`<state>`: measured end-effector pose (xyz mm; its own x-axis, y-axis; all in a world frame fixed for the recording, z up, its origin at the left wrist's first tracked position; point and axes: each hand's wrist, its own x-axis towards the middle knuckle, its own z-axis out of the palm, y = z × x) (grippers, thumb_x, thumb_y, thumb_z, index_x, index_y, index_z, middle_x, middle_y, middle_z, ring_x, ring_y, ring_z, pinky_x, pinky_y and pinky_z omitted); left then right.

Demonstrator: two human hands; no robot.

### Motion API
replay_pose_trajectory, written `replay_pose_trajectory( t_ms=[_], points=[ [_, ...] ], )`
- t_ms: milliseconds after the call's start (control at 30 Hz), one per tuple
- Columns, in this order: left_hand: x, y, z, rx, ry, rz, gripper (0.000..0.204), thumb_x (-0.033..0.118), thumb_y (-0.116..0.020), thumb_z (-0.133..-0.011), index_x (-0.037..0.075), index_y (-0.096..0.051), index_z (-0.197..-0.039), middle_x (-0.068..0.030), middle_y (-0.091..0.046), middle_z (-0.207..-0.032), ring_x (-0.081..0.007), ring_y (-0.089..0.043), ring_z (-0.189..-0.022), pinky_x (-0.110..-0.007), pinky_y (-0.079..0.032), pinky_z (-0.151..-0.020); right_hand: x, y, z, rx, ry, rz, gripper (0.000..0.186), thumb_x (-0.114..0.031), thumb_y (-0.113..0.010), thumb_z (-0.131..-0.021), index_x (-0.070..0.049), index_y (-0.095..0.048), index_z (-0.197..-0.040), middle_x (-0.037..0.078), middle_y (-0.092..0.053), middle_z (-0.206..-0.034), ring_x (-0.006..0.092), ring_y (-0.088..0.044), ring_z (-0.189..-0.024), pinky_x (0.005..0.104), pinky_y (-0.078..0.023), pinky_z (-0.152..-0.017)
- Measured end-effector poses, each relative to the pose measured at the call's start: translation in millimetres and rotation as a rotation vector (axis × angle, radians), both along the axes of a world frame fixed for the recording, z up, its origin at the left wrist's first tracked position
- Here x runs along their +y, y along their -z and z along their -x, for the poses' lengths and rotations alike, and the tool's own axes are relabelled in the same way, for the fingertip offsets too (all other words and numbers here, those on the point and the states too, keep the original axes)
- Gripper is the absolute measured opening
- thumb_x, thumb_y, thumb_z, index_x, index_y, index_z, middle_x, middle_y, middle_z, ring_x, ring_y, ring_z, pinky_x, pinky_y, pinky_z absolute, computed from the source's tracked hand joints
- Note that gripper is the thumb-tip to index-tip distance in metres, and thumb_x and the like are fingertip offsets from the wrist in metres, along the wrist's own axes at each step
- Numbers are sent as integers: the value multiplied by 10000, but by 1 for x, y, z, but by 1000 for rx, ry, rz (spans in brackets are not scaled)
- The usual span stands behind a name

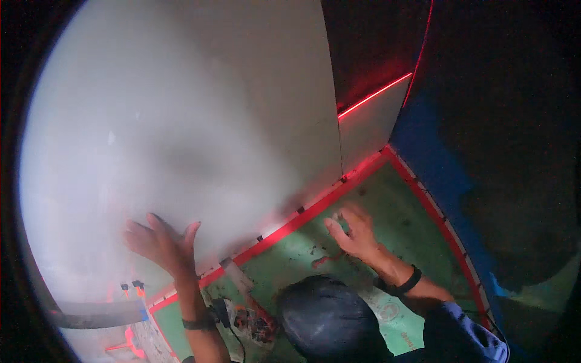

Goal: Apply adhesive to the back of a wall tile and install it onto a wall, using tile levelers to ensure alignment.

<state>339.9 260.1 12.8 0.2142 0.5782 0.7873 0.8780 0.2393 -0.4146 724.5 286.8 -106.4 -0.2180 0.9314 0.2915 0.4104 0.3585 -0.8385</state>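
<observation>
My left hand (162,245) is raised in front of a large pale panel (181,145). Its fingers are spread and it holds nothing; whether the palm touches the panel cannot be made out. To the right, my right hand (356,233) hovers over a green floor (399,224), close to the panel's red lower border (290,227). Its fingers curl and the thumb bends toward the index finger; anything small between them is blurred. Dark bands circle both wrists.
A smooth dark rounded thing (330,317) fills the lower middle, beside a pale green printed sheet (396,320). A clear bag of small items (254,323) and a black cable (233,333) lie near my left forearm. A glowing red line (375,95) crosses the upper right.
</observation>
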Motion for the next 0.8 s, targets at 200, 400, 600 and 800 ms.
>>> replay_pose_trajectory(
  t_ms=[200,400,600,800],
  points=[
    [-10,7,21,22,-102,21,1180,851,-594,-652,201,-249,-1574,-244,-113,-1628,-506,-162,-1464,-695,-159,-1133,31,-93,15,-136,217,-816,534,-461,-704,-808,-81,-628,-1175,200,-499,-1372,470,-433,-1278,627,-319,-1043],
    [-4,16,44,2,17,-44,1212,868,-578,-642,224,-186,-1591,-222,-92,-1637,-458,-118,-1493,-688,-102,-1147,33,-142,-6,-74,484,-1040,739,-544,-583,-882,-47,-417,-1403,219,-350,-1494,436,-300,-1390,560,-247,-1129],
    [-12,24,53,-138,-35,26,1245,840,-633,-635,236,-130,-1600,-199,25,-1649,-424,6,-1514,-665,7,-1164,152,-127,116,-71,616,-912,828,-584,-543,-896,-53,-318,-1490,213,-242,-1570,430,-202,-1452,555,-205,-1158],
    [-11,22,53,-49,30,1,1302,810,-704,-577,221,-150,-1599,-190,28,-1653,-414,50,-1516,-648,27,-1171,148,-149,113,-50,493,-842,956,-575,-657,-797,-85,-305,-1538,231,-165,-1617,479,-100,-1484,647,-112,-1156]
  ],
)
